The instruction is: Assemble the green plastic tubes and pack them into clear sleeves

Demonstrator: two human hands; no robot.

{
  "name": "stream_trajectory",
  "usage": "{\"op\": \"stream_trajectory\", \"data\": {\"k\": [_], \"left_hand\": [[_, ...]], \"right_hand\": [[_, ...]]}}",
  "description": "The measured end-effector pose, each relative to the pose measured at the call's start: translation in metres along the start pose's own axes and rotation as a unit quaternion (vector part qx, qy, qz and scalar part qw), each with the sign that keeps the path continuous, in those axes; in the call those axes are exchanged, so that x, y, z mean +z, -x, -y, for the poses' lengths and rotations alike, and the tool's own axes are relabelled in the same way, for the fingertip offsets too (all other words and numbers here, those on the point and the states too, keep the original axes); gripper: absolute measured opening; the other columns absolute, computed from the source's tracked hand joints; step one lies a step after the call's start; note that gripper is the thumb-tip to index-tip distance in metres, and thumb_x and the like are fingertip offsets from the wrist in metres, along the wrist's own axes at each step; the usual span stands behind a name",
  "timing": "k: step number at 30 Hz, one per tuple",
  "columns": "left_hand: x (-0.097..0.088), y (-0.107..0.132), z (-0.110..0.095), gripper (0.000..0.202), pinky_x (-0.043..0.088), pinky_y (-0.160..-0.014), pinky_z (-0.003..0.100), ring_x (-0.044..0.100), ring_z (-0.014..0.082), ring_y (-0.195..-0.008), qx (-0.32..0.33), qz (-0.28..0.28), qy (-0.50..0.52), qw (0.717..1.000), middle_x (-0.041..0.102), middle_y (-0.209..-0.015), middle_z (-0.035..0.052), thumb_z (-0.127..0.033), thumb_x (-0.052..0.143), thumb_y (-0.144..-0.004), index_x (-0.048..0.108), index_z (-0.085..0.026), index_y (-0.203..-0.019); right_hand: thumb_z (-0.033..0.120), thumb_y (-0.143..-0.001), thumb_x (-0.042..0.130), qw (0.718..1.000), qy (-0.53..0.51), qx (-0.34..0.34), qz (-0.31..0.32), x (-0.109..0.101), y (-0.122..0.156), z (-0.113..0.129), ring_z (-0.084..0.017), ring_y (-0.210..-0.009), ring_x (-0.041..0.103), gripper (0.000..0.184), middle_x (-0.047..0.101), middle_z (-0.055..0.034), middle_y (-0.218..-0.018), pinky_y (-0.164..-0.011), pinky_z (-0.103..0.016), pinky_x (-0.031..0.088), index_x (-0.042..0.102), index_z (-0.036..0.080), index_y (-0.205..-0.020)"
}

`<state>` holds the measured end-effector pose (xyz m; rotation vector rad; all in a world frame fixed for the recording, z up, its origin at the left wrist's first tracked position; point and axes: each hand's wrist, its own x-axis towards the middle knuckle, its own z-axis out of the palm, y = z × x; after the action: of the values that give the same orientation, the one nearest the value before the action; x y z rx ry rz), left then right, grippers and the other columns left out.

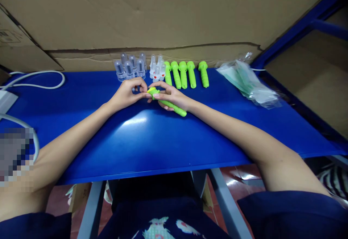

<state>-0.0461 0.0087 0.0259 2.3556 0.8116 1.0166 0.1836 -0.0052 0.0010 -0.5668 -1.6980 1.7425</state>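
Blue tabletop (163, 141): right hand (172, 96) partly hides green stick (177, 109).

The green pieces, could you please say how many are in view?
6: one green piece in the right hand, four pieces side by side behind, another piece to their right.

Blue tabletop (168, 141) before you, white glare (134, 119) left of centre, brown cardboard panel (163, 14) along your far side, blue metal frame (301, 28) at right, grey table legs (228, 202) near you, reddish tiled floor (58, 201) below

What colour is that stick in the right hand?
The stick is lime green, yellow at one end, as the head view shows.
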Motion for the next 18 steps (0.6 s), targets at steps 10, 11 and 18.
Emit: {"op": "stream_trajectory", "data": {"k": [10,11,18], "left_hand": [[0.006,-0.002,-0.011,0.035,0.043,-0.069,0.028,0.056,0.014,-0.069,-0.004,-0.044,-0.022,0.999,0.065,-0.074,0.0034,-0.049,0.071,-0.085,0.062,-0.018,-0.074],[0.007,-0.002,-0.012,0.035,0.044,-0.069,0.028,0.056,0.0144,-0.069,-0.002,-0.049,-0.027,0.998,0.065,-0.074,0.0033,-0.05,0.071,-0.085,0.062,-0.018,-0.074],[0.016,0.001,-0.015,0.034,0.041,-0.079,0.034,0.058,0.0164,-0.071,0.011,-0.075,-0.106,0.991,0.064,-0.072,0.0017,-0.047,0.066,-0.09,0.058,-0.02,-0.072]], "right_hand": [[0.049,-0.086,0.076,0.995,0.007,-0.026,-0.092,0.01,-0.003,0.0,-0.002,-0.043,0.046,0.062,0.065,0.0049,-0.083,-0.034,-0.014,0.033,0.041,0.022,-0.128],[0.05,-0.086,0.076,0.995,0.009,-0.03,-0.098,0.011,-0.004,0.0,-0.002,-0.043,0.045,0.062,0.064,0.0057,-0.081,-0.034,-0.014,0.033,0.041,0.023,-0.128],[0.053,-0.084,0.077,0.992,0.016,-0.054,-0.116,0.008,-0.006,-0.002,-0.005,-0.04,0.044,0.061,0.048,0.0125,-0.06,-0.032,-0.015,0.032,0.043,0.022,-0.124]]}}
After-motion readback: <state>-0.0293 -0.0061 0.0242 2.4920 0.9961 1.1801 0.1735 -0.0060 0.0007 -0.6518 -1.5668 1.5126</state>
